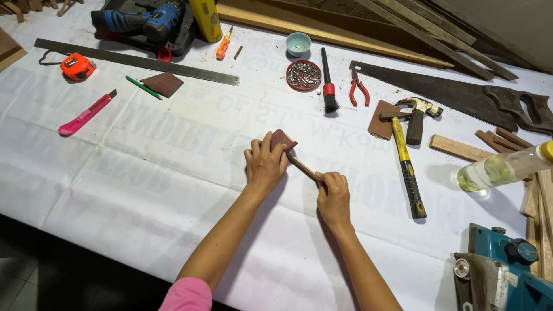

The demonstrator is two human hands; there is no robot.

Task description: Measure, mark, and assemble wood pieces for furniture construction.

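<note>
Nearest the camera, two bare forearms reach forward over the white printed sheet covering the counter [144,173], a pink sleeve showing at the left elbow. The right hand [333,196] is closed around the near end of a thin brown wooden stick [303,168], pinning it low against the sheet. The left hand [265,164] is curled over a folded piece of reddish-brown sandpaper [282,140], pressing it around the far end of that stick, thumb and fingers wrapped on top. As a judgement, the sanding is under way and not finished: the covered tip is being worked, while the bare middle of the stick shows no clear change.

Beyond the hands, to the right, lie a yellow-handled claw hammer [406,161] and a second sandpaper piece [381,121]; farther off sit a round red dish of screws [303,75], red pliers [358,89], a long handsaw [449,92] and a steel ruler [135,60].
</note>
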